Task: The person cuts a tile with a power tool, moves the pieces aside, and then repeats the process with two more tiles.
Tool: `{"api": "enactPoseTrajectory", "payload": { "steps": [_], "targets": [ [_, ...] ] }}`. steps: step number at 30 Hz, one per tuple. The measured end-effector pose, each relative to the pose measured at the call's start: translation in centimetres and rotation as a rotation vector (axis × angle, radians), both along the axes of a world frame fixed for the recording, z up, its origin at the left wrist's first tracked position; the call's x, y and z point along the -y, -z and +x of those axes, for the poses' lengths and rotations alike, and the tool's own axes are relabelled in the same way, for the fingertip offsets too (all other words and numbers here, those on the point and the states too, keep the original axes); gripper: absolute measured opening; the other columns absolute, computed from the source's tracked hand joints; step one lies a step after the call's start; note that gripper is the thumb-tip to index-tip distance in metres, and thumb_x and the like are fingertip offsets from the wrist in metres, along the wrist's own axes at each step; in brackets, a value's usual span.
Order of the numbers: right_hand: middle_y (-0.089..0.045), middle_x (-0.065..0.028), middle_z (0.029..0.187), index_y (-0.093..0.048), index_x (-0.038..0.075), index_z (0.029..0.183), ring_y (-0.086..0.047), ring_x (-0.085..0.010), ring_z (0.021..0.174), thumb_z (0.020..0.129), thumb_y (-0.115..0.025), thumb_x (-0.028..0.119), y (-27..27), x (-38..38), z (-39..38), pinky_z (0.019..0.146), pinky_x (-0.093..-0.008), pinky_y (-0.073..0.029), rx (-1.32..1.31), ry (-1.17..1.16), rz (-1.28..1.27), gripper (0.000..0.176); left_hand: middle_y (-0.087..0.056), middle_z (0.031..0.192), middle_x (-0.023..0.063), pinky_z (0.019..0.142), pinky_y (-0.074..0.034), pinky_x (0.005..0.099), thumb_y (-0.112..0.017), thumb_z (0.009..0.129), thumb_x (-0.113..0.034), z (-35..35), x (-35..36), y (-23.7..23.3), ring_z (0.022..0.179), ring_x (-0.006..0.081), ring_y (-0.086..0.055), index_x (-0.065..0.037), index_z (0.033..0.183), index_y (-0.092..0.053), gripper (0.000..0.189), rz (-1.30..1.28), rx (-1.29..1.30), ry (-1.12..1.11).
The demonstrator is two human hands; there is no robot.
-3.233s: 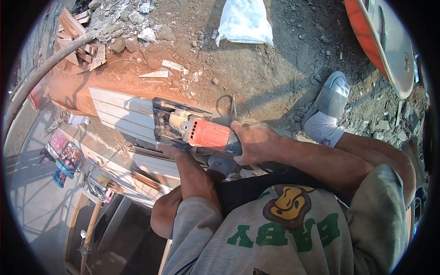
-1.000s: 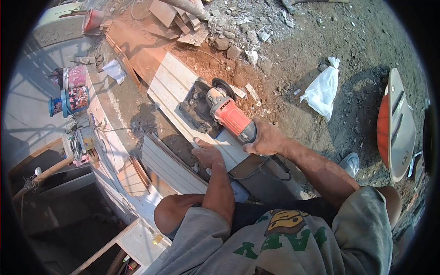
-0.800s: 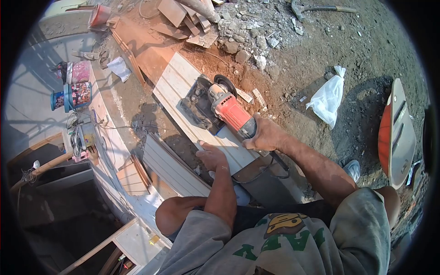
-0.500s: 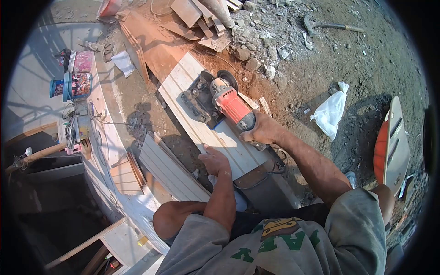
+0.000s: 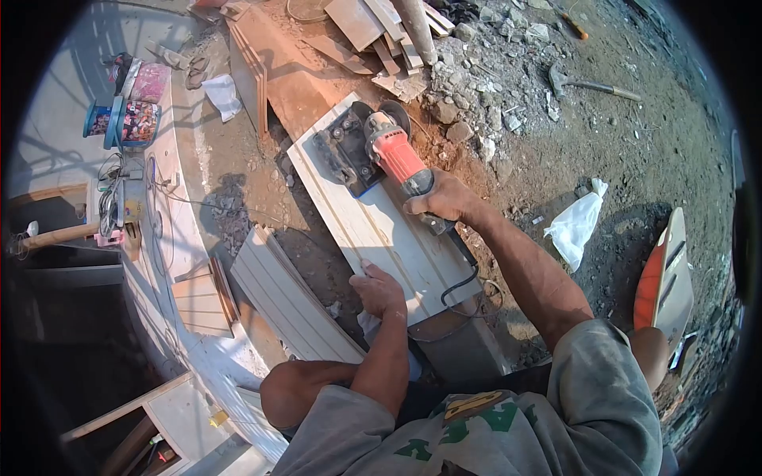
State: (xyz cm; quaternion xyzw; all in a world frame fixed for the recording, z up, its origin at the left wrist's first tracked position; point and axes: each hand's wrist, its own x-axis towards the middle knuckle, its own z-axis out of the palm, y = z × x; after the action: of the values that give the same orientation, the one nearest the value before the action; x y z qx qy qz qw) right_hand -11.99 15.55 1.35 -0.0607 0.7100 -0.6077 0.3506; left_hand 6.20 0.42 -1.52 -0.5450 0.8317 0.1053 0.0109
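Note:
A long pale tile with brown grooves [image 5: 425,278] lies slanted in front of me on a grey block-like support [image 5: 460,345]. My right hand [image 5: 444,197] is wrapped around the rear body of a red and black angle grinder [image 5: 399,159]. The grinder is fixed to a dark metal base plate [image 5: 347,151] resting on the tile's far part. Its disc guard shows at the front, but the disc's contact with the tile is hidden. At the tile's left edge my left hand [image 5: 379,292] is closed, thumb on top, gripping that edge. A black cord [image 5: 468,279] trails from the grinder.
More grooved tiles [image 5: 290,297] lie stacked to the left. Blue buckets [image 5: 136,123] stand at the far left. Broken tile pieces [image 5: 355,24] and rubble [image 5: 476,87] are ahead. A hammer [image 5: 595,86], a white bag [image 5: 575,226] and an orange-and-grey panel [image 5: 663,278] lie on the right.
The grinder and its base have slid along the tile toward its far end, with my right hand on it. My left hand stays on the tile's left edge. The view has shifted slightly.

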Motion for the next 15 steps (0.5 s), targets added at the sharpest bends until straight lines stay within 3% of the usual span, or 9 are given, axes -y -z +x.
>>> {"api": "enactPoseTrajectory", "payload": {
  "steps": [2, 7, 9, 15],
  "targets": [
    [-0.068, -0.0110, 0.084, -0.067, 0.001, 0.094, -0.065, -0.0220, 0.077, 0.060, -0.078, 0.034, 0.2, 0.7, -0.9, 0.074, -0.0336, -0.052, 0.014, -0.038, -0.029, 0.049, -0.061, 0.095, 0.0243, 0.070, -0.055, 0.0527, -0.033, 0.101, -0.049, 0.0, 0.0, -0.2, 0.085, 0.0445, -0.066, 0.001, 0.101, -0.043, 0.051, 0.016, -0.016, -0.009],
    [-0.068, -0.0097, 0.083, -0.067, 0.001, 0.093, -0.064, -0.0210, 0.076, 0.061, -0.078, 0.033, -0.4, 1.8, -2.4, 0.072, -0.0335, -0.052, -0.010, 0.009, 0.002, 0.047, -0.061, 0.096, 0.0243, 0.071, -0.054, 0.0538, -0.034, 0.100, -0.050, -0.3, -0.3, -0.9, 0.086, 0.0446, -0.065, 0.001, 0.101, -0.043, 0.052, 0.048, -0.029, -0.030],
    [-0.068, -0.0091, 0.082, -0.067, 0.001, 0.092, -0.064, -0.0204, 0.075, 0.062, -0.078, 0.033, -1.4, 2.1, -2.9, 0.071, -0.0335, -0.052, -0.037, 0.026, 0.018, 0.046, -0.062, 0.096, 0.0281, 0.078, -0.052, 0.0547, -0.032, 0.101, -0.051, -0.5, -0.4, -1.2, 0.091, 0.0473, -0.063, 0.003, 0.099, -0.045, 0.056, 0.065, -0.047, -0.043],
    [-0.067, -0.0067, 0.078, -0.067, 0.003, 0.087, -0.063, -0.0179, 0.069, 0.060, -0.079, 0.030, -0.7, 3.4, -4.9, 0.066, -0.0329, -0.052, 0.017, 0.026, -0.042, 0.040, -0.062, 0.094, 0.0279, 0.075, -0.052, 0.0531, -0.034, 0.101, -0.049, -0.3, -0.2, -1.0, 0.088, 0.0469, -0.063, 0.002, 0.098, -0.045, 0.053, 0.052, -0.083, -0.031]
  ]
}}
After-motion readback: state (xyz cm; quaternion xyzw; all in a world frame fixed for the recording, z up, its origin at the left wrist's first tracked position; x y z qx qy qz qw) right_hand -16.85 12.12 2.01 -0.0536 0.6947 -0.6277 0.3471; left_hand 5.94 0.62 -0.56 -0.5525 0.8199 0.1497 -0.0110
